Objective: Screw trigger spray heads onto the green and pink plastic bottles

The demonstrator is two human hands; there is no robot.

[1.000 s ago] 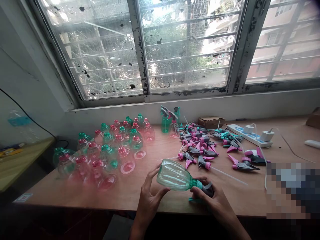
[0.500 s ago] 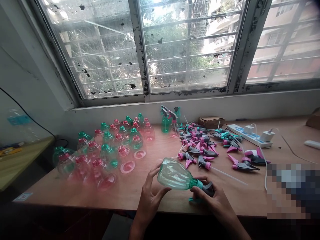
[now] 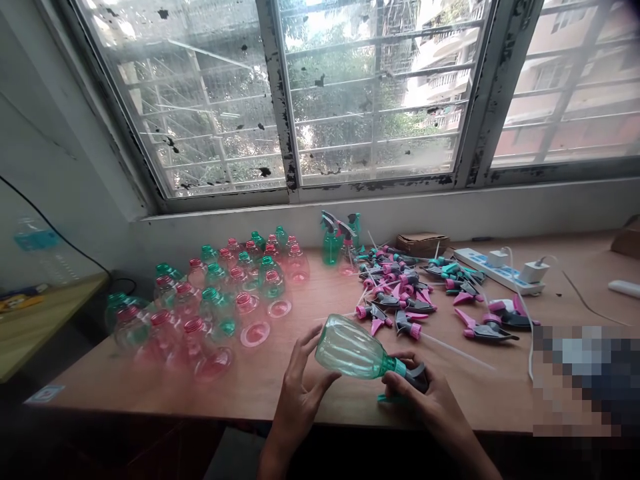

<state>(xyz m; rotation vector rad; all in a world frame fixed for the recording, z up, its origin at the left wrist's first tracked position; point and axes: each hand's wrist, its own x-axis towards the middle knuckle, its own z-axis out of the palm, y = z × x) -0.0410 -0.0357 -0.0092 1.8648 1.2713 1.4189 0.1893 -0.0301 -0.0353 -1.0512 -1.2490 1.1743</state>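
A clear green spray bottle (image 3: 353, 350) is held tilted on its side above the front of the table, base to the left. My left hand (image 3: 303, 387) is curved around its base, thumb below and fingers behind. At the neck, my right hand (image 3: 417, 390) is closed around the grey-and-teal trigger sprayer (image 3: 415, 377), which sits on the bottle's mouth. The teal trigger points down toward the table. Just beyond the hands lies a heap of loose pink, teal and grey trigger sprayers (image 3: 400, 283), some with thin tubes.
Several pink and green bottles without sprayers (image 3: 195, 340) stand at the left. At the back, a few bottles with sprayers (image 3: 331, 243) stand by the wall. A white power strip (image 3: 500, 272), its cables and a brown cardboard piece (image 3: 423, 244) lie to the right. The table's front edge is close.
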